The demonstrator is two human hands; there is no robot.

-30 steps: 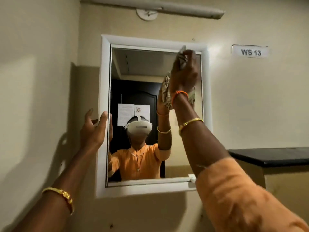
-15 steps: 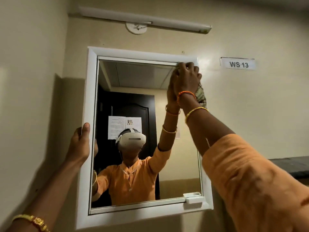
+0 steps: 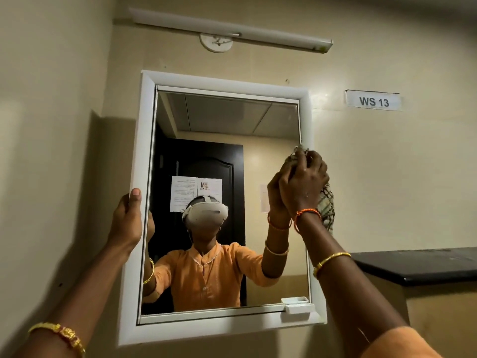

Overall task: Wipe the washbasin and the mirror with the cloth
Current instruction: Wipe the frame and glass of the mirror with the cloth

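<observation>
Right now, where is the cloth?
In the head view, the cloth is bunched in the right hand, at the mirror's right edge, about halfway up.

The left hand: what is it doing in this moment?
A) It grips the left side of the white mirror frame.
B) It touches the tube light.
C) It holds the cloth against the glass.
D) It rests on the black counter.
A: the left hand wraps the left side of the mirror frame, while the right hand presses the cloth near the right edge.
</observation>
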